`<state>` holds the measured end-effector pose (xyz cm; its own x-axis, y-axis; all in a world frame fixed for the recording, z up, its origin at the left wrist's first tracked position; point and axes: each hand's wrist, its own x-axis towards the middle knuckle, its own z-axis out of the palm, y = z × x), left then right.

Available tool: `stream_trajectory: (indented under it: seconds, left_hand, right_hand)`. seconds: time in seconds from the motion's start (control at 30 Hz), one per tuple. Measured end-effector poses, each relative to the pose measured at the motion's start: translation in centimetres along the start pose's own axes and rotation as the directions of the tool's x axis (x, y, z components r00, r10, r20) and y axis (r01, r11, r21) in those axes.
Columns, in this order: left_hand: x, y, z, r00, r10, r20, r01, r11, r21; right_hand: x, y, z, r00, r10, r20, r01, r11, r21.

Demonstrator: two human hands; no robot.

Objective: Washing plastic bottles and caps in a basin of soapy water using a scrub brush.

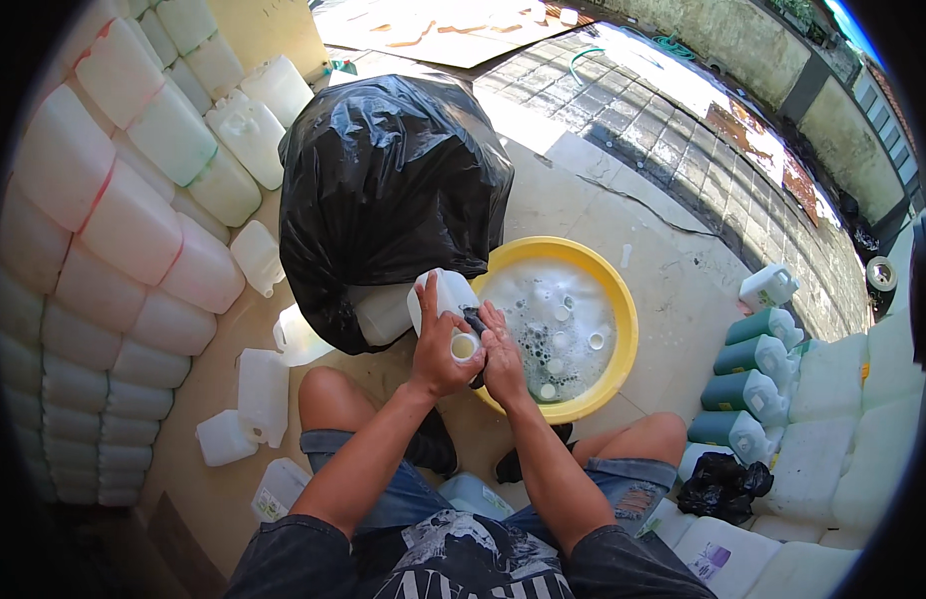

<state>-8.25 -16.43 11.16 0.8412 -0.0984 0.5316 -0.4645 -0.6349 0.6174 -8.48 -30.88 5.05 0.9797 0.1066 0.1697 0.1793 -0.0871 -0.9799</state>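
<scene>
My left hand [435,351] is closed around a white plastic jug [445,288], near its uncapped mouth, which faces me. Against the jug's right side my right hand [503,361] presses a small dark piece [474,321] that looks like a rag or scrubbing pad; the fingers partly cover it. Just right of the hands stands a round yellow basin [628,329] of foamy water [543,290], with several pale round caps [597,341] floating in it. A large black plastic bag [383,170] rises directly beyond my left hand, with a whitish container [381,314] showing at its opening.
Stacked whitish jerrycans [133,220] wall the left side. Loose jugs [263,397] lie on the tiled floor [198,379] there. At right stand several green-filled jugs [747,357], white containers [822,429] and a crumpled black bag [724,487]. A bluish jug [475,495] lies between my legs.
</scene>
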Motion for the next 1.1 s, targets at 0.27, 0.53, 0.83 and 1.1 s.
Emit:
stream_trajectory:
  seconds: [0.27,0.53,0.83,1.1]
  left_hand:
    - [1.1,-1.1,-0.8,0.998,0.049,0.027,-0.042,0.976,-0.216]
    - [-1.0,0.5,0.7,0.952,-0.273,-0.14,0.262,0.961,-0.091]
    - [0.8,-3.2,-3.2,0.998,-0.058,0.031,0.061,0.993,-0.103]
    - [3.6,-5.4,-3.4,0.975,-0.076,0.208,0.142,0.936,-0.322]
  right_hand:
    - [7.8,0.1,1.0,0.993,-0.069,0.092,0.093,0.952,-0.291]
    - [2.6,-1.0,1.0,0.995,0.099,0.025,-0.092,0.973,-0.212]
    - [4.5,-1.8,3.5,0.972,-0.133,-0.194,0.046,0.917,-0.396]
    - [13.0,-5.0,-1.1,0.992,-0.064,-0.112,0.016,0.923,-0.383]
